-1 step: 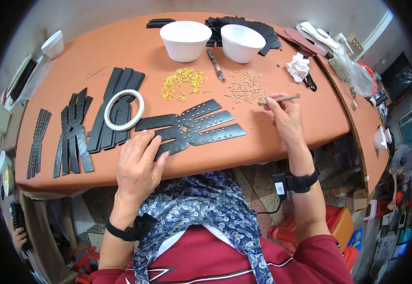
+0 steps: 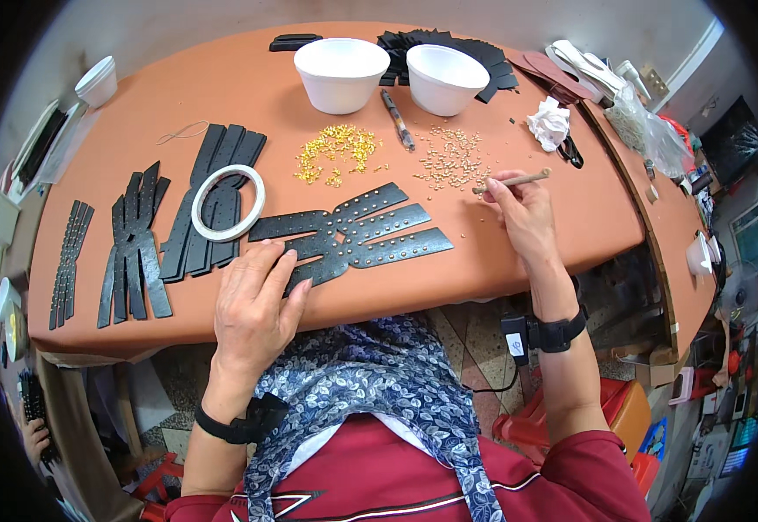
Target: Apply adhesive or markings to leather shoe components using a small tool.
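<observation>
We held a thin tan stick (image 2: 534,177) pinched in our right hand (image 2: 525,209), near the scattered pale metal bits (image 2: 451,161); our left hand (image 2: 257,291), fingers slightly apart, rested at the near-left edge of the black studded piece (image 2: 388,225), flat on the orange tabletop (image 2: 583,209)

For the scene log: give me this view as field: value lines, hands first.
left hand: left hand, fingers loosely extended, touching the left part of the studded piece
right hand: right hand, gripping a stick
stick tip: beside the pale studs
gold studs: gold studs spread left of the pale ones
tape: tape roll, lying flat across the black stack
bowls: left bowl and right bowl, white, at the back
pen: pen, in front of the bowls
surface: brown table
</observation>
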### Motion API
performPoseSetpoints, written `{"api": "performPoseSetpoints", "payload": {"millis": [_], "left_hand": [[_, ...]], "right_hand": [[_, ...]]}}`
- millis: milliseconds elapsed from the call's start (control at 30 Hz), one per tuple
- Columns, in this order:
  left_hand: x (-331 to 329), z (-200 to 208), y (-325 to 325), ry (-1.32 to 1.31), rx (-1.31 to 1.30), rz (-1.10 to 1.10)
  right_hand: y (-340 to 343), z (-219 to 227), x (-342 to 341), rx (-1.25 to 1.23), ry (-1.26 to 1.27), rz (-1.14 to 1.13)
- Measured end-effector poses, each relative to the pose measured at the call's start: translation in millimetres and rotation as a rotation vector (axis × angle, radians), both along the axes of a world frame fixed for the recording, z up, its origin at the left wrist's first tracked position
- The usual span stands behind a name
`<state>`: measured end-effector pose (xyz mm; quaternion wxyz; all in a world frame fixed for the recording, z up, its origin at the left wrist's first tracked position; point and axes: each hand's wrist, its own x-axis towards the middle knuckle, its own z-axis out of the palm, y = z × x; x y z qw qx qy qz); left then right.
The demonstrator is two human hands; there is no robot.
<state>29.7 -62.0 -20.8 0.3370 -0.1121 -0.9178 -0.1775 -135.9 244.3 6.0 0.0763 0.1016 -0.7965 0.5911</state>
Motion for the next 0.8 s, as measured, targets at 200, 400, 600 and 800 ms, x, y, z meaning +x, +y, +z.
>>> {"api": "performPoseSetpoints", "payload": {"millis": [200, 400, 600, 800], "left_hand": [[0.9, 0.8, -0.2, -0.019, -0.006, 0.004], [0.6, 1.5, -0.2, -0.010, -0.033, 0.006], [1.5, 1.7, -0.5, -0.027, -0.020, 0.001], [1.0, 1.6, 0.2, -0.016, -0.003, 0.008]], "right_hand": [[-3.1, -7.9, -13.9, 0.177, 0.020, 0.025], [-5.7, -1.2, -14.6, 0.293, 0.054, 0.017], [-14.4, 0.9, -12.5, 0.429, 0.100, 0.004], [-16.1, 9.0, -14.0, 0.616, 0.120, -0.022]]}}
